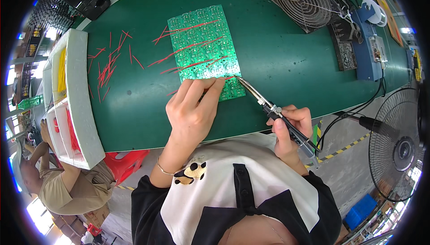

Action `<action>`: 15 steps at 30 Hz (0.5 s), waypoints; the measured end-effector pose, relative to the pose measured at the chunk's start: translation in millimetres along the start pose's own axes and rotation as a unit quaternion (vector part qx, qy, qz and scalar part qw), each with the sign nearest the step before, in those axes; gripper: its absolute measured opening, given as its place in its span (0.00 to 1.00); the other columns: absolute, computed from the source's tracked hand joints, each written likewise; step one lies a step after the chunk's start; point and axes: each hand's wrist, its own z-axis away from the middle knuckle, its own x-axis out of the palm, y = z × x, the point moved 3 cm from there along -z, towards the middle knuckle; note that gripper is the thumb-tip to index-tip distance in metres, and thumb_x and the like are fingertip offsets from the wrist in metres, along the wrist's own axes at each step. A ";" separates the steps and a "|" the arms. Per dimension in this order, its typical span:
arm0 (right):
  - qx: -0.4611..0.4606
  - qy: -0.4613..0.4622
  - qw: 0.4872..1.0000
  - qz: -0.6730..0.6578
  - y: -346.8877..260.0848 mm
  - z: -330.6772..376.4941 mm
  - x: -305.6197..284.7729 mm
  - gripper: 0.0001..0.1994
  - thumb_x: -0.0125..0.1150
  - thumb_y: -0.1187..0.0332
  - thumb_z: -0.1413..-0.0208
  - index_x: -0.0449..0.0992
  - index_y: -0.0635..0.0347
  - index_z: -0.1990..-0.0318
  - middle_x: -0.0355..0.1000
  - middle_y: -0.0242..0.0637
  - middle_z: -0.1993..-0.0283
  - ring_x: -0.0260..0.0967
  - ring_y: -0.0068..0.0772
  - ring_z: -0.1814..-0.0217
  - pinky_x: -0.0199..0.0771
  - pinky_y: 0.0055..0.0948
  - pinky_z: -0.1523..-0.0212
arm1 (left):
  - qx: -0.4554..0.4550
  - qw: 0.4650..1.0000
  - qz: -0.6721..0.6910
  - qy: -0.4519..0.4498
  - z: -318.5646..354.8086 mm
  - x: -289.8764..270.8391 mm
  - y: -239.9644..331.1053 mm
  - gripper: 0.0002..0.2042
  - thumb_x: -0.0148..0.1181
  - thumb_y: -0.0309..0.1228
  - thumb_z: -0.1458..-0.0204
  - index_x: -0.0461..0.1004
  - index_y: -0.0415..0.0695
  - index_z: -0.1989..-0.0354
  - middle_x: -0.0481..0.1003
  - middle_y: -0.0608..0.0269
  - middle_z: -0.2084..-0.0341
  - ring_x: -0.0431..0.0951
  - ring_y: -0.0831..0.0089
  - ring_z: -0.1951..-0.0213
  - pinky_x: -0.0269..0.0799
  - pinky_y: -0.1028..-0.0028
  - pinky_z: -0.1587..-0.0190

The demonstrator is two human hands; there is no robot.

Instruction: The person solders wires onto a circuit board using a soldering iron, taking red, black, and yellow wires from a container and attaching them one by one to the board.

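Observation:
A green circuit board panel (201, 43) lies on the green table, with several red wires (192, 48) across it. My left hand (195, 106) is over the panel's near part, its thumb and fingertips pinched on a short red wire (229, 77). In my right hand (293, 128) is a soldering iron (273, 110), held like a pen by its dark handle. Its metal tip slants up and left and meets the board beside the wire end, close to my left fingertips. My left hand hides part of the panel's lower left corner.
Loose red wires (106, 70) lie left of the panel. A white foam box (83, 93) with yellow and red wires stands at the left edge. A fan (302, 1) and a blue soldering stand (365, 43) are at the back right. Another person (76, 187) sits at lower left.

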 end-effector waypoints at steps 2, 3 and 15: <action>0.000 0.002 1.000 -0.005 1.2 0.5 0.2 0.10 0.57 0.80 0.52 0.62 0.68 0.65 0.65 0.41 0.70 0.60 0.20 0.72 0.61 0.20 0.71 | -0.002 1.000 -0.001 -0.003 0.1 0.8 -0.3 0.14 0.60 0.18 0.74 0.77 0.41 0.73 0.69 0.71 0.78 0.69 0.77 0.78 0.65 0.78 0.79; 0.000 0.003 1.000 -0.011 1.2 0.9 0.4 0.10 0.57 0.79 0.52 0.62 0.68 0.65 0.65 0.41 0.70 0.60 0.21 0.72 0.62 0.20 0.71 | -0.001 1.000 0.000 -0.002 0.1 0.4 -0.5 0.14 0.60 0.18 0.74 0.77 0.41 0.73 0.69 0.71 0.78 0.69 0.77 0.78 0.65 0.78 0.79; -0.015 -0.004 0.999 -0.033 0.8 0.0 1.4 0.10 0.56 0.78 0.51 0.60 0.67 0.64 0.66 0.43 0.70 0.62 0.23 0.71 0.64 0.20 0.69 | 0.005 1.000 -0.002 0.011 0.6 0.2 -1.4 0.14 0.61 0.18 0.74 0.77 0.41 0.72 0.70 0.71 0.77 0.69 0.78 0.78 0.65 0.79 0.80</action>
